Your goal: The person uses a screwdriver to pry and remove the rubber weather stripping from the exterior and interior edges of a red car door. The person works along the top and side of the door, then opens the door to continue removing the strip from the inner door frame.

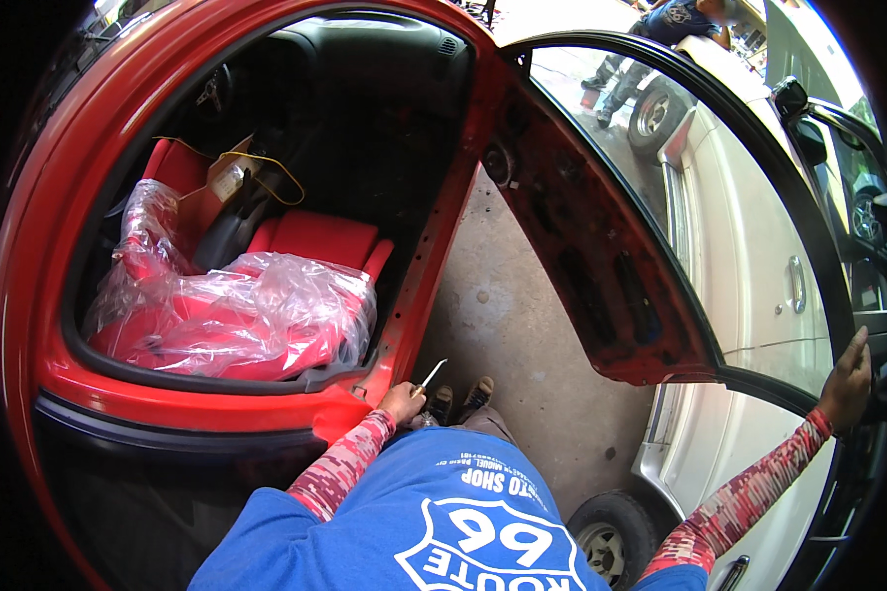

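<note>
the left hand (pixel 402 402) holds a slim tool (pixel 431 375) beside the rear edge of the red car's (pixel 192 396) door opening, its pale, narrow blade pointing up and away to a slightly bent tip. the fingers are curled around the tool's short yellowish handle; how tightly they pinch it, i cannot tell.

the right hand (pixel 844 392) is at the rear edge of the open door's (pixel 577 231) black window frame (pixel 826 246), fingers extended close together; their exact contact with it is hard to make out.

the door is stripped inside: dark, scuffed metal with red patches, cut-outs and 1 round opening near the hinge side, below clear, curved glass. the car's red paint is smooth and glossy. inside, red seats (pixel 310 236) sit partly under crumpled, shiny clear plastic (pixel 306 295), near a folded brown cardboard piece (pixel 199 209) and a thin yellow cord (pixel 293 187). the concrete floor (pixel 508 305) is grey and stained; a white car (pixel 675 433) stands beyond the door.
</note>
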Demonstrator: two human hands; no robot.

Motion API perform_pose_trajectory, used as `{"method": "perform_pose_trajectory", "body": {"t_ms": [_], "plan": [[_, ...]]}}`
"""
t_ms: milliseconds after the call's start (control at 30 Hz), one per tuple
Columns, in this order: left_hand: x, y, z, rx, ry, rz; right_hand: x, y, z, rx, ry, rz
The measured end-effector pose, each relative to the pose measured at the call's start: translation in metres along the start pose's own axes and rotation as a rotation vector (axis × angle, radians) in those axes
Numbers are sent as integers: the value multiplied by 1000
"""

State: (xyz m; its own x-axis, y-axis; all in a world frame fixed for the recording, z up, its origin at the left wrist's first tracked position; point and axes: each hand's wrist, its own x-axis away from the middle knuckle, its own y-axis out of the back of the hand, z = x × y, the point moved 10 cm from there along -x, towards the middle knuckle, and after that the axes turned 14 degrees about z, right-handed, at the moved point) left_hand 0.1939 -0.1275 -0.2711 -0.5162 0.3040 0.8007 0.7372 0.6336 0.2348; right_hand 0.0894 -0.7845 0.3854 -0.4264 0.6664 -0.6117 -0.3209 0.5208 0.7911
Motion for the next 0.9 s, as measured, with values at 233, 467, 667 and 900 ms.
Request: {"method": "perform_pose_trajectory", "body": {"t_ms": [233, 467, 667, 900], "plan": [[-15, -5, 12, 1, -48, 3, 3, 5, 6, 2, 4, -19], [-23, -7, 18, 30, -70, 18, 7, 10, 9, 19, -7, -34], [-29, -13, 25, 114, -77, 49, 4, 6, 4, 17, -29, -8], [-31, -11, 27, -16, -68, 18, 5, 7, 6, 26, -15, -24]]}}
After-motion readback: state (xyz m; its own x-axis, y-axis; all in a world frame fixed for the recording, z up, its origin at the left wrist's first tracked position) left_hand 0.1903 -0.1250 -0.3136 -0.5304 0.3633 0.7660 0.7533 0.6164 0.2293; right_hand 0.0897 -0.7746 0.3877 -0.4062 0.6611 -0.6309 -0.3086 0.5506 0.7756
